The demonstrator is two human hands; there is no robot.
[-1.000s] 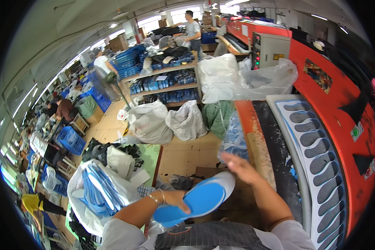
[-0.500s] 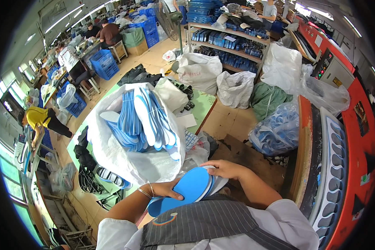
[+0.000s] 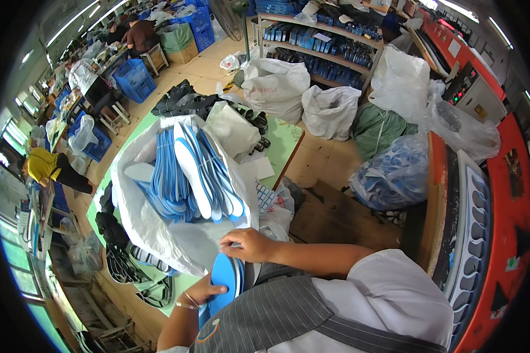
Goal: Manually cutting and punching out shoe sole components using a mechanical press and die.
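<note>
Close to my body, a small stack of blue and white shoe insoles stands on edge, tilted. My left hand grips its lower left side, the thumb lying across the blue face. At the upper end my right hand is closed with curled fingers on the insole tips; its fingertips are partly hidden. Just beyond my hands, a large open white sack rests on the green table. Bundles of blue and white insoles fill its far part.
Black straps and sandal parts lie along the table's left edge. White sacks and a clear bag of blue pieces stand beyond it on the right. A red machine runs along my right side. Several people work at the far left.
Both hands and the insole stack have shifted left. The stack has turned more upright, and my right hand has come across to its upper tip. The view has turned slightly.
</note>
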